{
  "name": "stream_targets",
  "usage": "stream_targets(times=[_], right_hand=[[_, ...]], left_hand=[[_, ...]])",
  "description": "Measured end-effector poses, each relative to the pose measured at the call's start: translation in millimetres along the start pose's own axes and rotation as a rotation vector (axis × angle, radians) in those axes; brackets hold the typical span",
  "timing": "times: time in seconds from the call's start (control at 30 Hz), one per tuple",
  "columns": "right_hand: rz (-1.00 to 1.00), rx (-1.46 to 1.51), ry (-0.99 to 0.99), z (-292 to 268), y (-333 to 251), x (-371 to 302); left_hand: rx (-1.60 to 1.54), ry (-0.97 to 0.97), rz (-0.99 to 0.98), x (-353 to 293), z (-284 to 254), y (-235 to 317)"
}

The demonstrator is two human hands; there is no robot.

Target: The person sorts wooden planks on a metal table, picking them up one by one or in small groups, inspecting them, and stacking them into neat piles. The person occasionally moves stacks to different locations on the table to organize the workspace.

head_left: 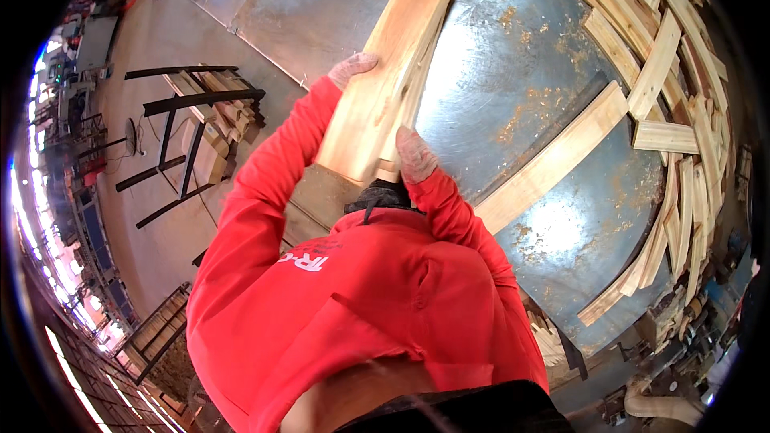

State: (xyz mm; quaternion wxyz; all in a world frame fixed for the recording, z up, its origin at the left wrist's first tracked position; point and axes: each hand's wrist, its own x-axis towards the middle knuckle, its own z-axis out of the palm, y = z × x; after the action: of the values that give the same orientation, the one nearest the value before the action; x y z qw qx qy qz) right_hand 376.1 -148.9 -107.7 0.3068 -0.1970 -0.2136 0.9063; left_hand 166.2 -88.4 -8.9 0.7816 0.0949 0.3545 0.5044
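Note:
A wide, pale wooden board lies lengthwise in front of me, its near end close to my body. At least one narrower board runs along its right side, partly covered by it. My left hand, in a light glove, is closed on the wide board's left edge, with its fingers partly over the top. Also gloved, my right hand grips the right side of the boards near the near end. Its fingertips are partly hidden. Red sleeves cover both arms.
A shiny metal table with scattered wood shavings extends ahead and right. One long plank lies across it, and a big heap of wooden strips lines its right side. On the left, a black metal rack holds several wood pieces.

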Motion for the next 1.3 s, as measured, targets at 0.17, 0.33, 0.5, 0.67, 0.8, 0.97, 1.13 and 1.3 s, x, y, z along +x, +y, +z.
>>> stream_targets(times=[0.17,0.33,0.5,0.67,0.8,0.97,1.13,1.3], right_hand=[[-0.172,-0.139,0.457,-24,-27,-1],[-0.357,-0.351,0.500,-53,-71,-5],[-0.031,-0.880,0.506,5,-111,22],[0.124,-1.238,0.613,21,-90,80],[-0.116,-1.061,0.642,19,-70,104],[-0.075,-0.707,0.546,15,-75,97],[-0.022,-0.883,0.975,47,-81,94],[0.072,-1.149,1.228,42,-83,96]], left_hand=[[0.255,0.313,0.108,37,18,-26],[1.799,0.897,-0.080,41,80,-19],[1.874,0.726,-0.021,27,50,-22],[1.322,0.433,0.041,9,-39,-14],[1.106,0.293,0.001,4,-51,-5],[1.025,0.269,-0.017,24,-130,2],[1.085,0.254,0.026,27,-163,29],[1.104,0.304,0.027,5,-134,93]])
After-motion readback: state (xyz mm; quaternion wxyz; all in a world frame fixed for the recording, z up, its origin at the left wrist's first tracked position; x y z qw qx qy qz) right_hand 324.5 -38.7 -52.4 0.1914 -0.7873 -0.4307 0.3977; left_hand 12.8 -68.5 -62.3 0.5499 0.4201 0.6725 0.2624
